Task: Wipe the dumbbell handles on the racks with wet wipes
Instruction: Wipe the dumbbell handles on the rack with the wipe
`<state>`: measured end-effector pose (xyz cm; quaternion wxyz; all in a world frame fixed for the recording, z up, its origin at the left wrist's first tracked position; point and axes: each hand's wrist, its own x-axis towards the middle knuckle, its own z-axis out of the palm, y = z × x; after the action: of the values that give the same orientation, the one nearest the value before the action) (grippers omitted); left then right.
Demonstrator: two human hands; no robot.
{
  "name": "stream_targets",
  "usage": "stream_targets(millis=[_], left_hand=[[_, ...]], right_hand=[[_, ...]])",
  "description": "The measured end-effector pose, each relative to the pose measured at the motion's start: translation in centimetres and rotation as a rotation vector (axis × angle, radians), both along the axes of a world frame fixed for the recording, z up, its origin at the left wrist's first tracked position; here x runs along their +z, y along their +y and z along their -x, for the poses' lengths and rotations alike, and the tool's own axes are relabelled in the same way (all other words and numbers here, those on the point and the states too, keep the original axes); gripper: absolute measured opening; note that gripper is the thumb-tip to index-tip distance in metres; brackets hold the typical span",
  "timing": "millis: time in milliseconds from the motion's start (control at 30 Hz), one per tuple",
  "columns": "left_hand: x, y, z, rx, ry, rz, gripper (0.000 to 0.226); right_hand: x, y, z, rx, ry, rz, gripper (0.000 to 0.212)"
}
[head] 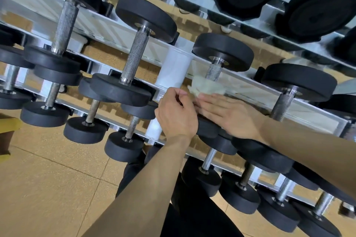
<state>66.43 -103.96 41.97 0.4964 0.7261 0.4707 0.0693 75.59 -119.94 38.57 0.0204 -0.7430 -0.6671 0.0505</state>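
The wet wipe [207, 87] sits bunched against the lower end of the knurled handle [213, 72] of one round-headed dumbbell [223, 52] on the middle tier of the rack. Just below that handle, the right hand [229, 113] lies flat with its fingers [209, 100] straight and close together, their tips on the wipe's lower edge. The left hand [176, 115] is down and to the left of the handle, knuckles up, its fingers curled in tight toward the wipe's left edge. I cannot tell from here whether they actually pinch the cloth or only meet it.

The wipe is pale, off-white with a faint yellow-green cast, crumpled into a loose wad with ragged folds. It covers the bottom stretch of the handle, while the upper stretch shows bare grey cross-hatched steel running up into a polished collar. The dumbbell's near head is mostly hidden under both hands.

Left of the handle stands a white post [173, 67] of the rack, and behind the handle runs a shiny metal rail [250, 86]. Up and right of the handle, on the tier above, octagonal heads [319, 10] carry moulded marks too blurred to read.
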Motion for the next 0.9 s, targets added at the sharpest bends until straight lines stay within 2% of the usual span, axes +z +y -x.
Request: stream_targets(millis=[67, 233, 333, 400, 467, 533, 567, 633, 700, 767, 833, 900], left_hand=[[-0.1, 0.0, 0.0, 0.001, 0.001, 0.002, 0.017], [-0.1, 0.0, 0.0, 0.002, 0.01, 0.008, 0.015], [-0.2, 0.1, 0.0, 0.002, 0.01, 0.008, 0.015], [-0.1, 0.1, 0.0, 0.002, 0.007, 0.008, 0.015], [0.0, 0.0, -0.1, -0.005, 0.004, -0.002, 0.016], [-0.1, 0.0, -0.1, -0.01, -0.002, -0.012, 0.017], [-0.2, 0.0, 0.0, -0.007, -0.002, -0.015, 0.016], [-0.2, 0.0, 0.0, -0.007, 0.002, -0.013, 0.016], [-0.2, 0.0, 0.0, -0.006, 0.002, -0.007, 0.016], [-0.2, 0.0, 0.0, -0.009, 0.007, -0.01, 0.016], [-0.2, 0.0, 0.0, -0.014, 0.007, -0.019, 0.016], [-0.2, 0.0, 0.0, -0.019, 0.009, -0.02, 0.018]], right_hand=[[0.3, -0.4, -1.4, 0.058, -0.052, 0.044, 0.056], [1.0, 0.3, -3.5, -0.307, -0.19, 0.034, 0.06], [0.0, 0.4, -2.1, -0.378, -0.22, -0.03, 0.066], [-0.6, 0.1, -1.0, -0.257, -0.233, 0.01, 0.077], [-0.6, -0.5, 0.0, -0.036, -0.147, 0.041, 0.066], [0.0, -0.8, -0.5, 0.066, -0.041, 0.06, 0.058], [0.3, -0.7, -1.3, 0.062, -0.031, 0.046, 0.062], [0.3, -0.4, -3.2, -0.078, -0.032, 0.012, 0.071], [0.6, 0.4, -4.4, -0.276, -0.023, -0.021, 0.066], [0.5, 1.2, -3.2, -0.354, 0.009, -0.059, 0.069], [0.2, 1.2, -0.9, -0.214, 0.053, -0.05, 0.073], [0.1, 0.9, -0.1, -0.062, 0.104, -0.01, 0.065]])
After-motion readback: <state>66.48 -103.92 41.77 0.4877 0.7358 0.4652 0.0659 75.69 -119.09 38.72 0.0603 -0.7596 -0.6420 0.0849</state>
